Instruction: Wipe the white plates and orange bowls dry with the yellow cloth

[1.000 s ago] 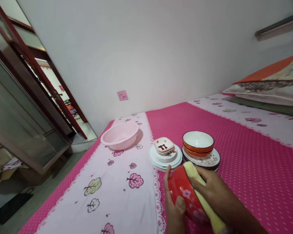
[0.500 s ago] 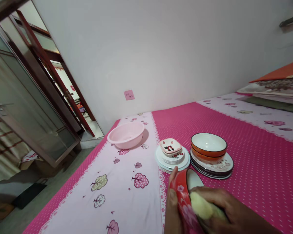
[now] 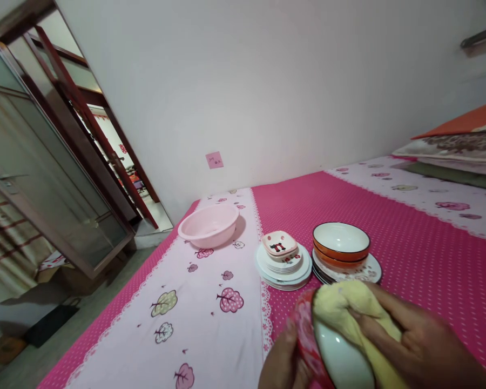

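A red flowered bowl with a white inside is tilted on its side, its opening facing right. My left hand grips it from the left, fingers closed on its outer wall. In my right hand is a bunched yellow cloth, pressed against the bowl's upper rim and inside. Just beyond stand two orange bowls, stacked on several plates. Left of them, small square dishes top a pile of white plates.
A pink basin sits on the patterned bedspread, near the wall. Pillows or folded bedding lie at the far right. A pink note is stuck to the wall. At left, a glass-paned door stands open.
The yellow cloth has moved up from the bowl's near side to its upper rim. The bowl has turned, so more of its white inside shows.
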The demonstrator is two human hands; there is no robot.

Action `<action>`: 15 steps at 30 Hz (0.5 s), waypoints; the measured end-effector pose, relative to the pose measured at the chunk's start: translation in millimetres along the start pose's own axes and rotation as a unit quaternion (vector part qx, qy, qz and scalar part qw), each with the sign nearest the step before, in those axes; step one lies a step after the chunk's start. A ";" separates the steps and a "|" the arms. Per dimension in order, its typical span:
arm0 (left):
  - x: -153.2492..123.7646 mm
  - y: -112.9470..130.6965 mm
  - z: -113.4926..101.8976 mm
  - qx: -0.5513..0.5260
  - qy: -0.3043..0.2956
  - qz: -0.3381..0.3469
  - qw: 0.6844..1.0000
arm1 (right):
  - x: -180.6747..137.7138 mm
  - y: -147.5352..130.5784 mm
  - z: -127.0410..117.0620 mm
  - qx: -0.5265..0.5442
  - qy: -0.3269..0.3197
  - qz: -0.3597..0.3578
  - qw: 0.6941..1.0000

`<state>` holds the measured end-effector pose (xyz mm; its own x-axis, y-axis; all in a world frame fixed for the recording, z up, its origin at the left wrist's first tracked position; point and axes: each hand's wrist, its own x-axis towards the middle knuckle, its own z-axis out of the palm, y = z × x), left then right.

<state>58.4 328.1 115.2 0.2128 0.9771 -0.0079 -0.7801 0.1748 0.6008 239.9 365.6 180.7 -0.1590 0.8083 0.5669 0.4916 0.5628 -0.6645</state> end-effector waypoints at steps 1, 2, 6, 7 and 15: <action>4.7 0.8 0.5 -0.009 -0.005 -0.010 1.000 | 2.3 -1.8 -1.4 -0.018 0.014 -0.035 0.999; 9.0 1.9 1.0 -0.016 -0.016 -0.020 1.000 | 4.4 -2.8 -1.0 -0.035 0.019 -0.078 0.996; 16.5 6.2 1.4 -0.049 -0.029 -0.034 0.998 | 7.4 4.7 17.6 -0.075 -0.029 -0.210 0.974; 16.1 6.4 0.9 -0.049 -0.031 -0.037 0.998 | 6.1 9.4 24.9 -0.086 -0.047 -0.212 0.972; 11.1 -2.2 -10.1 0.006 0.081 0.064 0.995 | -19.5 30.5 57.8 -0.108 -0.100 -0.128 0.981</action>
<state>56.4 339.8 105.7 0.0138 0.9981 -0.0601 -0.7875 0.0479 0.6144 208.4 377.0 121.2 -0.4544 0.6757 0.5805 0.5800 0.7190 -0.3830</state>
